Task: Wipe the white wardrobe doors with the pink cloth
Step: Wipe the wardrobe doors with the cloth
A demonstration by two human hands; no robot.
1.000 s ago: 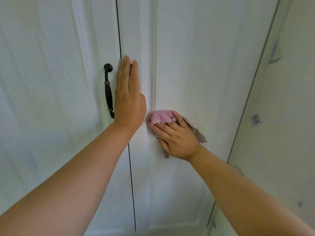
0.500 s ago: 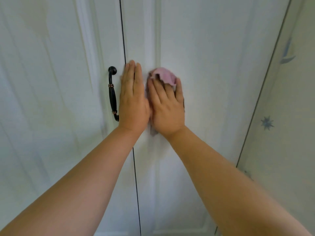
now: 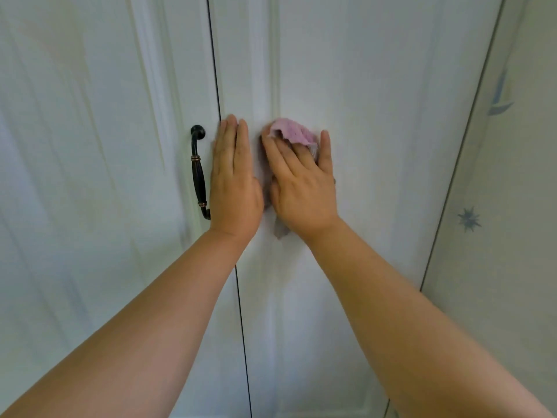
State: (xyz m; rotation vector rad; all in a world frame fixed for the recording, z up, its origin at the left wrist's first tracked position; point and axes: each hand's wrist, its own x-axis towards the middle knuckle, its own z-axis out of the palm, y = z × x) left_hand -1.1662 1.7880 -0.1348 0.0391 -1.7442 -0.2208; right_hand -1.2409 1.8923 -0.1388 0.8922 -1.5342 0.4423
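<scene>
While the right hand [image 3: 303,188] presses the pink cloth [image 3: 291,133] flat against the right wardrobe door [image 3: 376,146] with fingers straight and slightly spread, the wipe will likely go best with even pressure and overlapping strokes along the panel's inner edge. The left hand [image 3: 233,182], fingers straight and together, braces the door seam beside the dark handle [image 3: 199,173]. Bunched and soft, the cloth peeks out above the fingertips.

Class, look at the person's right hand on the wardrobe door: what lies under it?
Under the right hand lies the pink cloth, pressed against the white door. Its top bunches out above the fingers; the rest is covered.
</scene>
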